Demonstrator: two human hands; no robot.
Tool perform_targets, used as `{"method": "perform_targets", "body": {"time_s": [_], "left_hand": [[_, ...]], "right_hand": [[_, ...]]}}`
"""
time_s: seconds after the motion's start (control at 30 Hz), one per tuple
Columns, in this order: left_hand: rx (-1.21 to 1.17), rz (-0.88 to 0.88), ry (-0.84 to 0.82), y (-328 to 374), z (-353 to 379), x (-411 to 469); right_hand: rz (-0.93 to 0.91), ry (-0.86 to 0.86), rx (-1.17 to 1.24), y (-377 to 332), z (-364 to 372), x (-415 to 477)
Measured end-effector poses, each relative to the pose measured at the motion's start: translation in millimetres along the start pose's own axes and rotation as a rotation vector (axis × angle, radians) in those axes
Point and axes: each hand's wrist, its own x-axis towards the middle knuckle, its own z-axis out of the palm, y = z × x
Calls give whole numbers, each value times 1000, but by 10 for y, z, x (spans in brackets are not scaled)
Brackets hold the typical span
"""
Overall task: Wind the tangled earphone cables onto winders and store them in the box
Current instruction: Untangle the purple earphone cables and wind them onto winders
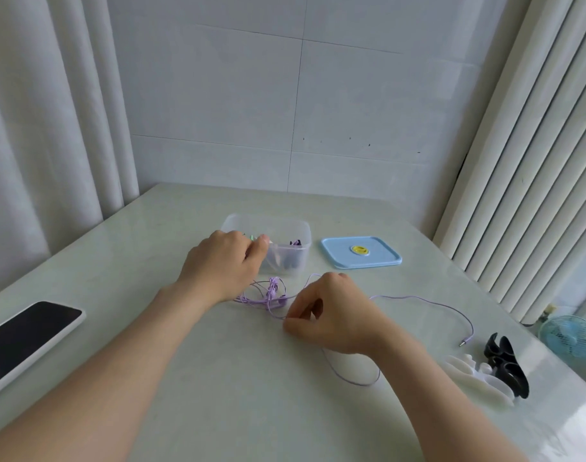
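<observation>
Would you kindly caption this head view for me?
Right hand pinches purple earphone cable; left hand at the clear box.

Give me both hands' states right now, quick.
Left hand: fingers curled over the clear box; grip cannot be told.
Right hand: pinches the purple earphone cable.

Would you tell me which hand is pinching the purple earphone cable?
The right hand, pinching the purple cable; the left hand holds a green item over the clear box.

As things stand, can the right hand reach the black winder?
Probably yes: only bare table and slack purple cable lie between the right hand and the black winder, though its fingers pinch that cable.
</observation>
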Motion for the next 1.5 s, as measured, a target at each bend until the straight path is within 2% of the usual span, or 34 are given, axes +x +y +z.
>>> {"method": "perform_targets", "body": {"time_s": [0.07,0.13,0.27,0.37,0.43,0.5,0.57,0.6,0.63,0.7,0.8,0.87,0.93,1.1,1.17,1.27,1.37,1.43,1.5], "left_hand": [[56,-27,84,13,-22,12],[128,-63,166,21,-59,8],[199,-166,198,-16,-105,3],[186,-212,184,-43,-95,-6],[185,-226,176,-38,-89,-11],[185,-241,164,-23,-86,-21],[192,-253,160,-12,-93,-21],[199,-254,166,-9,-96,-23],[205,-253,173,-2,-94,-22],[207,-243,193,41,-101,-24],[184,-205,240,143,-104,-39],[153,-172,278,160,-107,-49],[130,-159,291,130,-104,-43],[136,-152,296,66,-96,-18],[186,-16,322,56,-81,-4],[228,294,337,40,-48,14],[12,421,148,142,-61,-16],[-212,339,-55,180,-50,-34],[-256,295,-181,205,-44,-58]], "right_hand": [[-7,20,55,23,-13,13],[34,112,282,-7,-71,36],[121,430,1113,-132,-258,77],[180,650,1594,-105,-373,93],[239,716,1769,-61,-414,86],[286,780,1823,-36,-423,73],[382,872,1735,-43,-416,64],[449,909,1570,-23,-396,64],[494,926,1324,5,-365,64],[458,902,797,11,-281,46],[341,679,225,-71,-184,1],[328,488,0,-115,-147,-6],[271,405,-41,-95,-127,-8],[65,318,-103,36,-60,15],[43,346,-64,53,-54,37],[16,445,-47,70,-52,67],[-22,546,-23,69,-62,76],[-48,592,9,59,-68,76],[-57,614,57,62,-82,80]]}}
